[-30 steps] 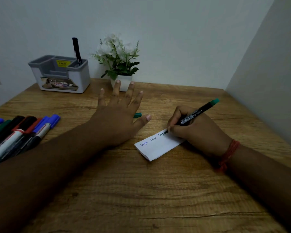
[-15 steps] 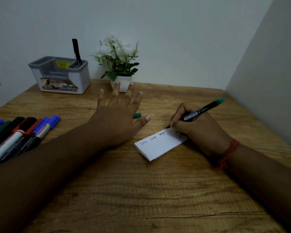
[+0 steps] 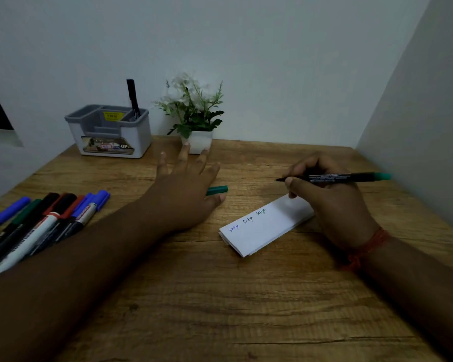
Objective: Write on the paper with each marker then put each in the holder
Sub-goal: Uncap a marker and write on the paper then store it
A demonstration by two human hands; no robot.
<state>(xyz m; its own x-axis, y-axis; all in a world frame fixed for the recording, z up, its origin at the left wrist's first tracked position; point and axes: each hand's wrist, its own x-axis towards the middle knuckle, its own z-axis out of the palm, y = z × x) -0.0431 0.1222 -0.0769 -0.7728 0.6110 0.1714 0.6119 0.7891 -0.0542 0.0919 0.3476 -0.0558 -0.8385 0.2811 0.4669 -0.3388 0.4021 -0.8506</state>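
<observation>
On the brown wood-grain tabletop (image 3: 220,296): grey-and-white plastic holder (image 3: 110,134) at back left, one black pen upright inside; folded white paper (image 3: 267,228), centre-right; left hand (image 3: 186,189), grip wide, flat; right hand (image 3: 324,194) gripping black green-ended marker (image 3: 335,177) above paper; green cap (image 3: 217,190).

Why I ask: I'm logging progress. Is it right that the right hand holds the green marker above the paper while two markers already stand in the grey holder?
Not quite: the head view shows one marker standing in the grey holder, not two. The right hand does hold the green marker above the paper.
</observation>
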